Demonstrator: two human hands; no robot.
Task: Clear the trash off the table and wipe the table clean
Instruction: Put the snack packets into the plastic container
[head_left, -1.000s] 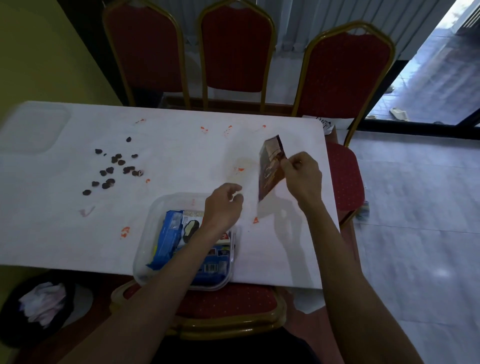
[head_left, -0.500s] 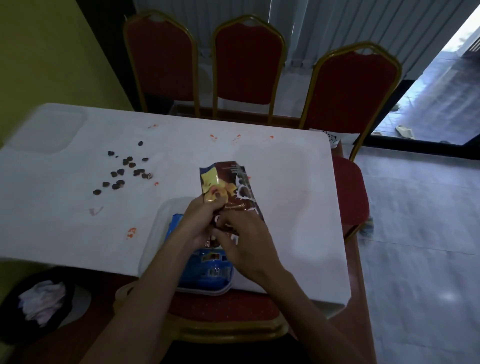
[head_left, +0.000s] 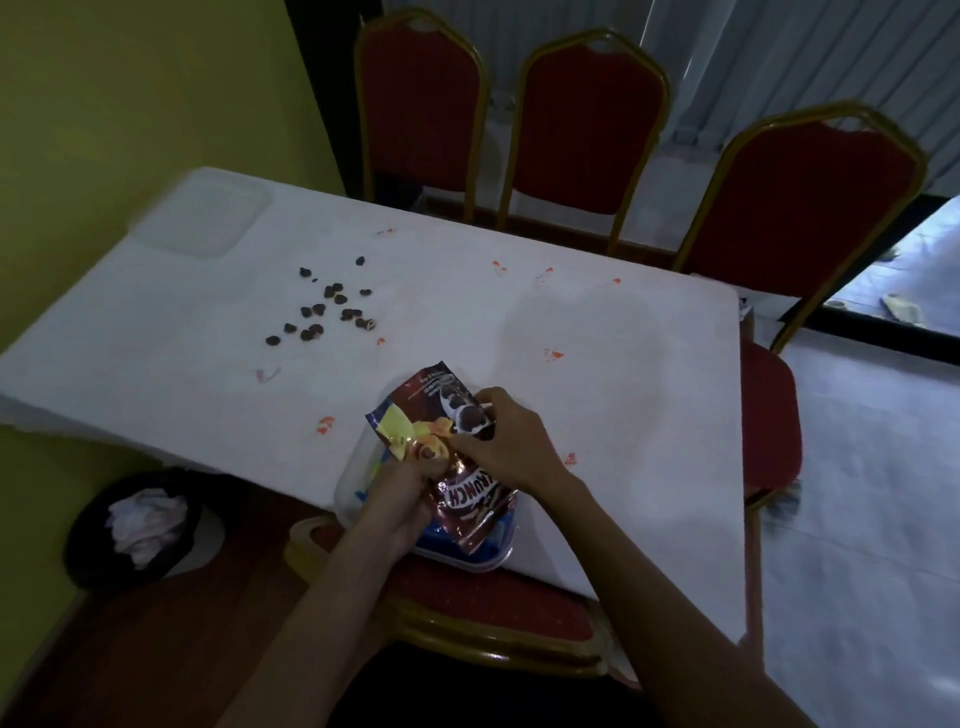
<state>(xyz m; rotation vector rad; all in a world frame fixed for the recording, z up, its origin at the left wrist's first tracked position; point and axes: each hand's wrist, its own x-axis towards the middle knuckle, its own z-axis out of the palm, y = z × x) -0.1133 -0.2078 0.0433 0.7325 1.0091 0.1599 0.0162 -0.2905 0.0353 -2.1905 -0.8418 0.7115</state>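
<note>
Head view, lower centre of frame. The snack wrapper (head_left: 470, 499), brown foil with a yellow patch, is held over the clear container (head_left: 353, 483) that sits at the near edge of the surface (head_left: 597, 415). A blue packet (head_left: 431, 543) already lies inside the container. The left grip (head_left: 400, 499) is curled round the wrapper's lower left part, and the right grip (head_left: 511, 441) pinches its upper right side.

The step in hand appears to be crushing or folding the wrapper so that it fits in with the collected trash. It is best done by compacting the foil directly above the container, so that any loose bits fall inside, then pressing it down beside the blue packet. The container's near rim seems to reach the edge of the surface above the near chair (head_left: 493, 608), so downward pressure should stay towards its far side.

Dark crumbs (head_left: 327, 306) lie scattered at centre left, well apart from both grips. Orange stains (head_left: 553, 355) dot the middle and right of the surface. A translucent lid (head_left: 202, 218) rests at upper left. The bin (head_left: 135, 525), holding crumpled paper, stands on the floor at lower left, below the edge of the surface. Bare cloth lies to the right of the container.
</note>
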